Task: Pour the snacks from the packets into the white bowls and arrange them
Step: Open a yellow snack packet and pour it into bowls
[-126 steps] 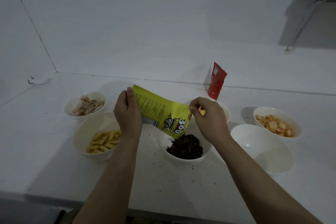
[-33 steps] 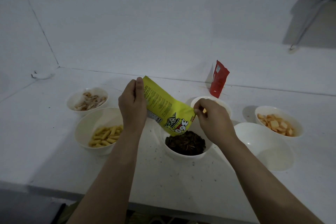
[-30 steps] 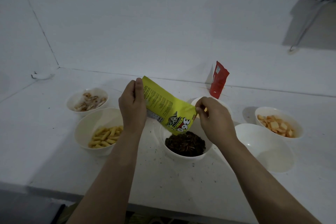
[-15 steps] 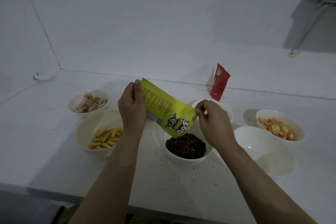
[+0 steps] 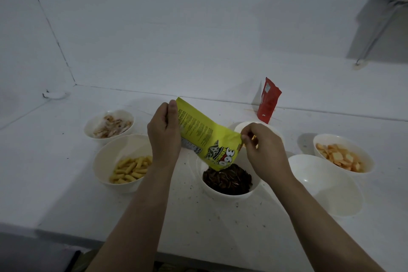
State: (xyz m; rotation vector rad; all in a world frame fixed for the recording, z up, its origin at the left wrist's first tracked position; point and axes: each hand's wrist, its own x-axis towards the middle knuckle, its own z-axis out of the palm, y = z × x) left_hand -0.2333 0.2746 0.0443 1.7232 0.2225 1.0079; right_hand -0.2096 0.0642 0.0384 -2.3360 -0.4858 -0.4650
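A yellow snack packet [image 5: 203, 137] hangs tilted, mouth down, over a white bowl [image 5: 256, 189] heaped with dark seeds [image 5: 229, 180]. My left hand [image 5: 164, 132] pinches the packet's upper end. My right hand [image 5: 262, 148] grips its lower right edge near the mouth. The packet's tip touches the seed pile. An empty white bowl [image 5: 326, 183] stands just to the right, and a red packet [image 5: 268, 100] leans upright against the back wall.
White bowls stand on the white counter [image 5: 55, 183]: yellow sticks [image 5: 130, 169] at left, pale pieces [image 5: 110, 127] behind them, orange squares [image 5: 340, 157] at far right, and one bowl [image 5: 245, 126] behind my right hand. Dark crumbs dot the counter. The counter's front edge runs along the bottom.
Both hands keep hold of the yellow packet over the seed bowl. The packet has dipped slightly lower, and the seed heap in the bowl has grown.
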